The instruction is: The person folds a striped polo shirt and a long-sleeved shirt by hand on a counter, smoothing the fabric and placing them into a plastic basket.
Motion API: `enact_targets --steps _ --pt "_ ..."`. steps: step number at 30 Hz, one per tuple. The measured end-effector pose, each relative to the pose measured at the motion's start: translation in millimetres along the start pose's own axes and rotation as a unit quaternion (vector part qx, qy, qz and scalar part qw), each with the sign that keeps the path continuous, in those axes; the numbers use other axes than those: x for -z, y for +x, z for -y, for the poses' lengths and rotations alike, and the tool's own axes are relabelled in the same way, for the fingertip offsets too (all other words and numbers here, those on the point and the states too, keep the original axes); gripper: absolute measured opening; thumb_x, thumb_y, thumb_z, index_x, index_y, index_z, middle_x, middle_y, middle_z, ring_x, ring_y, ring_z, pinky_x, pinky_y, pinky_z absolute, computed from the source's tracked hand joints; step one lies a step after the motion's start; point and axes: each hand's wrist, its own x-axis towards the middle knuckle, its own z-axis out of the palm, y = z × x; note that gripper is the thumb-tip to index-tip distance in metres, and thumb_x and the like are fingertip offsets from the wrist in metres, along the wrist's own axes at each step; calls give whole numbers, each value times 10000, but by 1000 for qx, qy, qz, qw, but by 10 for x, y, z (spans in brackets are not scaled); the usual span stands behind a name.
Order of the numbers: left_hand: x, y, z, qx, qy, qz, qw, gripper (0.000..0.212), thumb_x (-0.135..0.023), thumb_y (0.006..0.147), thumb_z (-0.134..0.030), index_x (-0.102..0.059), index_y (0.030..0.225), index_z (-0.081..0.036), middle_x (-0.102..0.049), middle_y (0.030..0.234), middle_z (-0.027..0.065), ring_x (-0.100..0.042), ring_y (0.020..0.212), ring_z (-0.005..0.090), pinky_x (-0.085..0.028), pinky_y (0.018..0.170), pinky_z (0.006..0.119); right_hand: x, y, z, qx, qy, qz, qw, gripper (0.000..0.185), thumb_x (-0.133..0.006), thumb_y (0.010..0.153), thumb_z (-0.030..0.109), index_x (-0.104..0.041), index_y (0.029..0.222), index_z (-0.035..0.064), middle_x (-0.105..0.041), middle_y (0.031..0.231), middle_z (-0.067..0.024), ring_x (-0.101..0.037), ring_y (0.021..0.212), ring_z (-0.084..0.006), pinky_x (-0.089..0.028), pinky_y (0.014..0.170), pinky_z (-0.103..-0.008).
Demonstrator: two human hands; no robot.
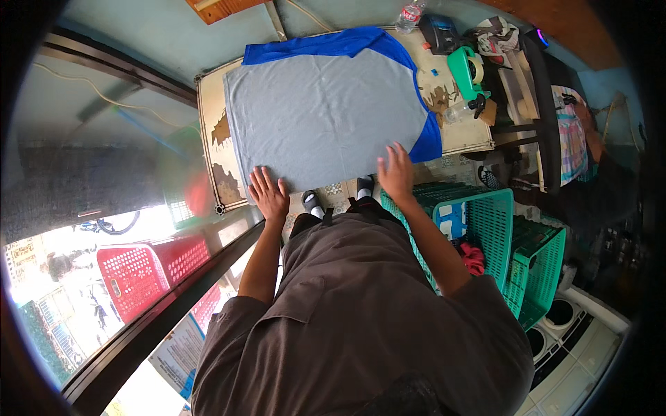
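A grey raglan shirt (322, 114) with blue sleeves lies spread flat on a worn cream table (471, 136), its neck end to the right. One blue sleeve runs along the far edge, and part of the other shows at the near right corner. My left hand (269, 195) rests with fingers spread on the shirt's near left corner, at the hem. Over the near edge, close to the lower blue sleeve, is my right hand (396, 174), its fingers apart and nothing in them. Whether the right fingertips touch the fabric is unclear.
On the table's right side are a green tape dispenser (464, 73), a clear spray bottle (460, 110), a black device (438, 34) and a plastic water bottle (410, 16). Green laundry baskets (489, 229) stand at my right. A glass panel frame (171, 296) borders my left. Another person's arm (589, 127) is at far right.
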Motion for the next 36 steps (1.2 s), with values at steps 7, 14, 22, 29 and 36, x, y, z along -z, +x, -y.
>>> enact_targets --steps 7,14,22,29,36 --pt "48 -1 136 32 31 30 999 634 -349 1027 -460 -234 1554 -127 -193 1624 101 -148 1501 291 -127 1196 494 -212 202 -551 12 -174 40 984 591 -563 936 325 -428 1406 -6 -349 1493 -263 -346 1382 -412 -293 1133 -511" --pt "9 -62 159 93 48 31 994 651 -328 1034 -461 -203 1559 -98 -151 1628 136 -128 1500 337 -143 1187 517 484 976 -1450 -257 84 -251 929 920 -730 837 436 -302 1407 -147 -358 1436 -353 -330 1380 -441 -275 1155 -478" --pt "-4 -20 185 94 58 43 993 672 -322 1028 -485 -195 1559 -95 -139 1631 135 -108 1505 339 -132 1187 527 551 1745 -1640 -280 286 -289 870 799 -800 810 342 -411 1391 -45 -564 1300 -211 -542 1231 -317 -423 1021 -397" --pt "-2 -17 184 110 43 49 992 670 -341 1018 -480 -219 1556 -100 -157 1628 136 -130 1500 342 -136 1186 525 535 1503 -1091 -235 571 -175 767 646 -640 859 150 -247 1346 -14 -596 1038 -178 -609 878 -229 -505 809 -343" --pt "2 -23 171 100 31 32 994 666 -364 1015 -471 -235 1550 -96 -174 1623 143 -131 1497 355 -132 1179 547 544 909 -610 -262 517 -34 814 646 -656 876 180 -269 1383 83 -554 1137 -134 -623 921 -238 -585 694 -400"
